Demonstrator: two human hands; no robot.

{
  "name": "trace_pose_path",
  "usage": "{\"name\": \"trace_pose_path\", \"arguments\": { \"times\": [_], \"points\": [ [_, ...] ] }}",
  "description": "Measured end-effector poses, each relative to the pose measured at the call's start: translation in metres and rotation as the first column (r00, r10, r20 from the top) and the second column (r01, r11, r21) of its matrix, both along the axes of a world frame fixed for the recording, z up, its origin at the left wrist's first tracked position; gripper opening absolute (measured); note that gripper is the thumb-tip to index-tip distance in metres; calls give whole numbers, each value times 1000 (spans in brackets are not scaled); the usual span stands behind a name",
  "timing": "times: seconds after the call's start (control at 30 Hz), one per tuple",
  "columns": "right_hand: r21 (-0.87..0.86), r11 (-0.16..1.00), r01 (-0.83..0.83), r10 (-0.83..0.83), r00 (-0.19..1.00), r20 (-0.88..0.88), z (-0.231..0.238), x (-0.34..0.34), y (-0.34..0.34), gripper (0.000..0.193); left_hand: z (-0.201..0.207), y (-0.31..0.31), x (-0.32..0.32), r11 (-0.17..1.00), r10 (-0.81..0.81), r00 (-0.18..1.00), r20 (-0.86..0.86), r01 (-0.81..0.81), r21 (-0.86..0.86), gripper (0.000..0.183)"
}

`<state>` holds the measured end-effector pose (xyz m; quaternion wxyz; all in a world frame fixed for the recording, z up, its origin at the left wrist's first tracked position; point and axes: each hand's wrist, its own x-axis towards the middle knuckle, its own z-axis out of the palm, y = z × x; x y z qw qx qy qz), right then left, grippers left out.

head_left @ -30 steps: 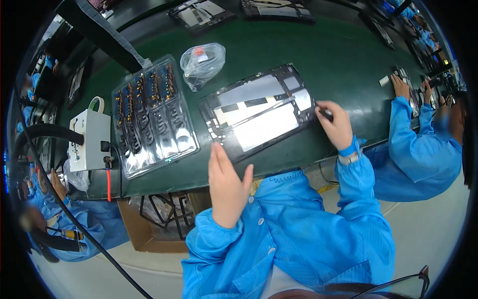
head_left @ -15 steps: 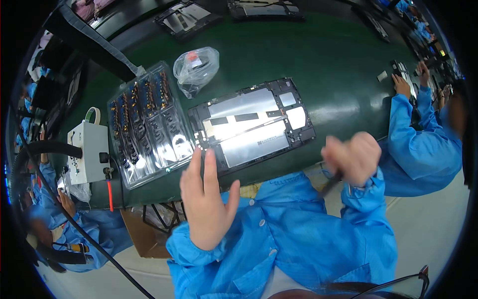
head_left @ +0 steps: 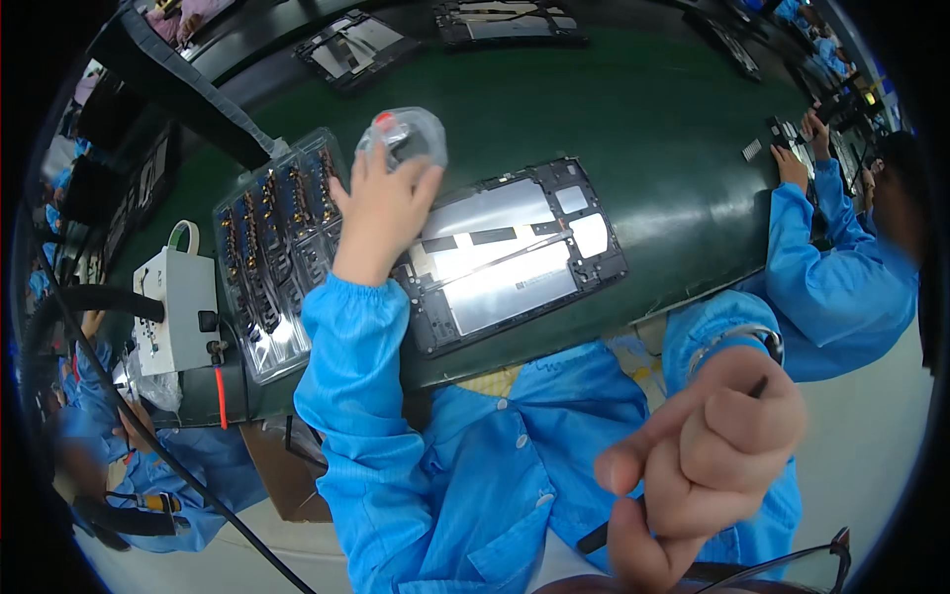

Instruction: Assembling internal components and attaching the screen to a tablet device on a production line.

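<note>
My left hand (head_left: 386,213) reaches over the bench, palm down and fingers spread, at the near edge of a clear plastic bag (head_left: 427,129) with a small red-topped item (head_left: 386,121) in it. Whether the fingertips press on the bag is hard to see. My right hand (head_left: 708,460), raised close in front of me at the right, is closed around a slim dark tool (head_left: 594,538); only its ends show. Between and beyond the hands lies a tablet casing (head_left: 505,287), its metal inner side up, with black strips and a cable across it.
Left of the casing is a clear tray (head_left: 267,351) with rows of small circuit parts. A white box (head_left: 178,317) with a thick black hose stands farther left. More tablet casings (head_left: 361,45) lie along the back. A co-worker in blue (head_left: 831,257) works at the right.
My left hand has left the casing's near left corner and moved up to the plastic bag. My right hand has come down and closer, still holding the dark tool.
</note>
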<state>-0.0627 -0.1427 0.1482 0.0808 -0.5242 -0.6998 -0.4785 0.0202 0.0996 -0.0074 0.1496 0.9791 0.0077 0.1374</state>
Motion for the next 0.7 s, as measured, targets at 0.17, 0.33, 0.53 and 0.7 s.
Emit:
{"name": "trace_pose_path", "arguments": {
  "times": [0.17, 0.33, 0.53, 0.7],
  "points": [
    [-71, 997, -5, -49, 673, -738, -35, 84, 41, 22, 2, -6, -16, 968, -166, 974, -155, 130, -217, 43],
    [-55, 998, 26, -44, -323, -945, -94, 144, 91, 20, -4, -11, -21, 982, -140, 980, -144, 119, -148, 46],
    [-96, 995, 23, -76, -432, -899, -156, 180, 106, 23, -13, -14, -21, 985, -100, 991, -90, 86, -150, 41],
    [-132, 988, 77, -93, -383, -919, -163, 183, 102, 25, -16, -15, -21, 990, -75, 997, -6, 74, -116, 39]
  ]
}}
